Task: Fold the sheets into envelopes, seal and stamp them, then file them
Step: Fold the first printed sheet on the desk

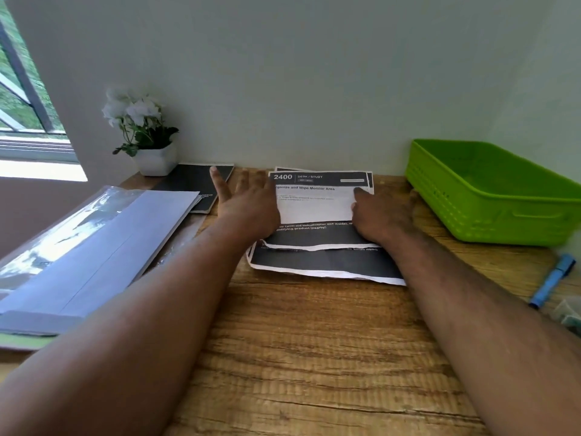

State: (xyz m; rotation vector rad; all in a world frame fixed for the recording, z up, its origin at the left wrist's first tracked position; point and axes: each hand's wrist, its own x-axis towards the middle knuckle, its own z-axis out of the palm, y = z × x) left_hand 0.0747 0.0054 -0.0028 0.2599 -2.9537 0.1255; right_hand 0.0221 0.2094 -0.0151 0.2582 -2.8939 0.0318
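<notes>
On the wooden worktop (314, 357), which ran up to a pale wall, the largest thing was a stack of white envelopes (103, 243) in clear wrapping, lying along the left side and angled toward the far edge. At the far right stood a green plastic basket (490, 196) with slotted walls, set close to the wall. Between them, near the back of the worktop, lay the printed sheets (317, 243), a small loose pile with dark bands and white margins; the top sheet was folded over so that a heading reading "2400" and a white panel faced up. A black booklet (191, 184) lay flat just left of the sheets, its near end tucked under the envelopes' corner. Behind it, in the far left corner, a white pot held a plant with white flowers (141, 130).

The left hand (248, 206) lay flat on the left edge of the folded sheet, fingers straight and spread, thumb out toward the booklet, gripping nothing. The right hand (383, 212) pressed down on the right edge of the same sheet; its index finger stretched along the paper, but how the other fingers lay could not be made out, so whether it pinched the sheet could not be told.

A blue marker (553, 278) lay at the right edge of the worktop, near the basket's front corner.
</notes>
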